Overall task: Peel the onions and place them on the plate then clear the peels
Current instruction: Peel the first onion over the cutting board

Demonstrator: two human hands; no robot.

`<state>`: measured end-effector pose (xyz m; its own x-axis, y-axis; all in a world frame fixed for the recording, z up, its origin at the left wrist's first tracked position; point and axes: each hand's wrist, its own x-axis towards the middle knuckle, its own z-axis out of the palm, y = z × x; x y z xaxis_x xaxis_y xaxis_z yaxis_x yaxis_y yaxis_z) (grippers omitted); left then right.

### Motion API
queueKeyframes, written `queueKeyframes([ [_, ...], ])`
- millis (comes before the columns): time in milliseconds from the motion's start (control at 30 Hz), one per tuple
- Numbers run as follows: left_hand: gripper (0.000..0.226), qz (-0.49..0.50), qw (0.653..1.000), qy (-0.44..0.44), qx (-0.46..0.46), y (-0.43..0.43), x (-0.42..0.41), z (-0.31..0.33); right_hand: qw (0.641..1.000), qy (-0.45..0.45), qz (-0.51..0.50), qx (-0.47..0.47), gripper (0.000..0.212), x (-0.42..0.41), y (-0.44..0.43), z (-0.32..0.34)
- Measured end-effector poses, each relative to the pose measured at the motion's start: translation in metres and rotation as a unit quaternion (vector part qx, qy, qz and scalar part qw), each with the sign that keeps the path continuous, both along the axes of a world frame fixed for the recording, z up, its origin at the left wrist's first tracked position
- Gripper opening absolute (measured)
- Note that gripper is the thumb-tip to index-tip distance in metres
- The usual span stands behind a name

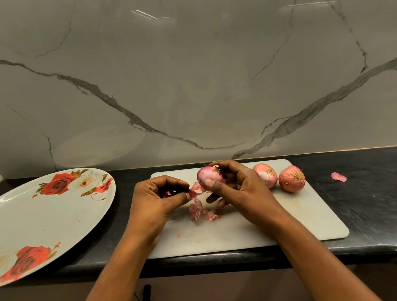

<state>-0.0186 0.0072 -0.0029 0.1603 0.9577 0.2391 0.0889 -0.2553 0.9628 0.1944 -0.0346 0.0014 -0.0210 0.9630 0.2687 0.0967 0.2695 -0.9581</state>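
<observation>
Fingers (pixel 214 185) of my right hand (pixel 234 185) wrap the onion (pixel 208 173) just above the board (pixel 249 230); my left hand (pixel 156 198) pinches a peel strip (pixel 195 190) at its side (scraps (pixel 198 212) lie underneath). Two unpeeled onions (pixel 292 179) sit right, plate (pixel 30 227) left on the surface (pixel 378 193).

You stand in home kitchen: black stone counter (pixel 378 193) against grey marble-look wall (pixel 209 76), white cutting board (pixel 297 225) with onions (pixel 291 178) and peel scraps (pixel 198 213) before you, rose-pattern plate (pixel 29 215) at your left, cabinet front (pixel 230 292) below counter edge
</observation>
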Motion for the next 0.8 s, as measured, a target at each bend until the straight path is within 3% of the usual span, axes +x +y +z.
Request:
queueKeyframes([
  [133,0.021,0.024,1.000,-0.004,0.001,0.002,0.001,-0.002,1.000,0.009,-0.024,0.002,0.033,0.000,-0.001,0.001],
  [367,0.030,0.005,1.000,-0.005,0.018,-0.002,0.004,-0.001,1.000,0.006,-0.025,0.014,0.047,0.002,-0.004,-0.001],
  [567,0.034,-0.062,0.995,-0.032,0.071,-0.007,0.002,0.003,0.997,-0.052,-0.029,0.044,0.051,0.001,-0.003,-0.002],
  [800,0.045,-0.136,0.990,-0.028,0.033,-0.011,0.006,0.006,0.996,-0.073,-0.010,0.049,0.057,0.000,-0.001,-0.005],
])
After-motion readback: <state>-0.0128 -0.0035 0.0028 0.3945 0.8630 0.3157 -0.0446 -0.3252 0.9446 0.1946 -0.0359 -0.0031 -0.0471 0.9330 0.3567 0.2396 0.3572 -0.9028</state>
